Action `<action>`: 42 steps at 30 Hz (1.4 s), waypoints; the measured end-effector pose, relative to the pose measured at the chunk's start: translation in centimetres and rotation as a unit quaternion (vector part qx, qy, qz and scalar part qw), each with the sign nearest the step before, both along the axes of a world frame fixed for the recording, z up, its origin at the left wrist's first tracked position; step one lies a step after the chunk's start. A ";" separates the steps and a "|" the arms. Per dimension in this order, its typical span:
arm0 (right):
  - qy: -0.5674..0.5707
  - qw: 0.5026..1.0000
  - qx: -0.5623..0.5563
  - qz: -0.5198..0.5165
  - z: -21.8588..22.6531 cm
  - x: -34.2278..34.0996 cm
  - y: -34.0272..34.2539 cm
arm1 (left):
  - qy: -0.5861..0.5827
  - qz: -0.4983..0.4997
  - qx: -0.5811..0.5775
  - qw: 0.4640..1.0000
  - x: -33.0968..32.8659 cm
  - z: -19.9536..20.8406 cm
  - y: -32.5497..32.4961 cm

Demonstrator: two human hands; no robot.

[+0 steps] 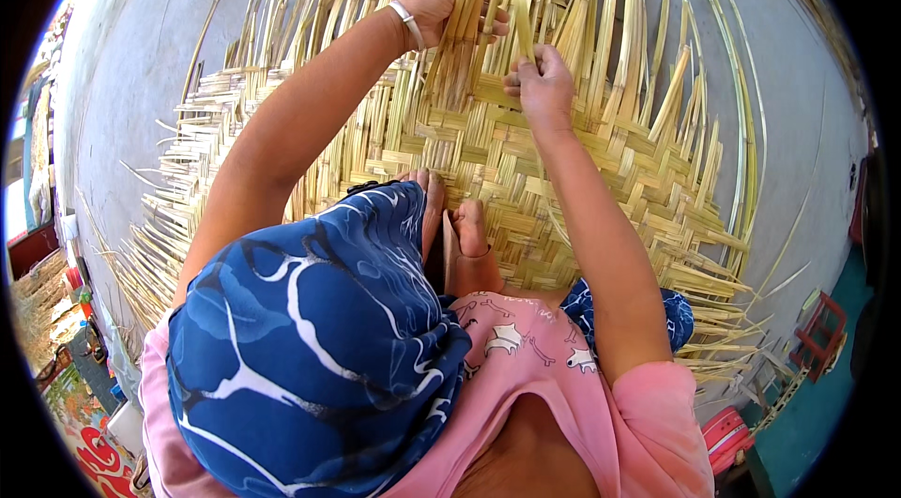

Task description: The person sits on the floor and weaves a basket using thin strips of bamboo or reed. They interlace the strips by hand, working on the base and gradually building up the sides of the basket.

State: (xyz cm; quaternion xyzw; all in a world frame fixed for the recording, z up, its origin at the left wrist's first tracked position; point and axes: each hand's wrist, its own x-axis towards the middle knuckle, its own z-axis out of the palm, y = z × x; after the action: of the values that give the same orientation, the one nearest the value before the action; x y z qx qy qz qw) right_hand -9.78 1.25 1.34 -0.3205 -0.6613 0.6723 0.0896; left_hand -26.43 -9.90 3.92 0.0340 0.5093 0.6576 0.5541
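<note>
A half-woven mat [526, 202] of flat, yellow-green split-cane strips spreads out before me, its unwoven ends fanning away at the far side. My left hand [439, 12], with a pale band at the wrist, is wrapped round a bundle of cane strips [462, 43] raised from the mat; its fingertips show past the bundle's right side. Just to the right and nearer, my right hand [544, 90] pinches a single cane strip [520, 5] that stands up from its thumb and fingers. Some fingers of both hands are partly hidden.
My bare feet [470, 228] rest on the mat's near part, beside my blue patterned knee [310, 329]. Long loose strips [746, 132] lie along the right on the grey floor [807, 113]. A red frame [820, 337] and a pink bag [723, 437] sit at lower right; assorted clutter lines the left.
</note>
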 end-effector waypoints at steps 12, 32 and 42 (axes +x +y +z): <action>-0.169 0.946 0.102 0.258 2.2 -2.4 2.3 | 0.102 0.234 0.054 0.965 -0.9 -0.7 -6.3; -0.174 0.690 0.609 0.350 1.2 -1.0 3.0 | -0.063 0.470 -0.053 0.879 0.6 -6.4 -16.3; 0.099 0.705 0.611 0.346 3.6 -3.6 -3.7 | -0.077 0.499 -0.018 0.863 0.4 -6.7 -17.0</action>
State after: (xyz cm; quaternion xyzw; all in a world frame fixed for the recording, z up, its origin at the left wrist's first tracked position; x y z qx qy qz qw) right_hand -13.42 -2.48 4.96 0.1241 -0.9791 0.1331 0.0911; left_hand -26.05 -26.95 -2.73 -0.2854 0.4258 0.8373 0.1903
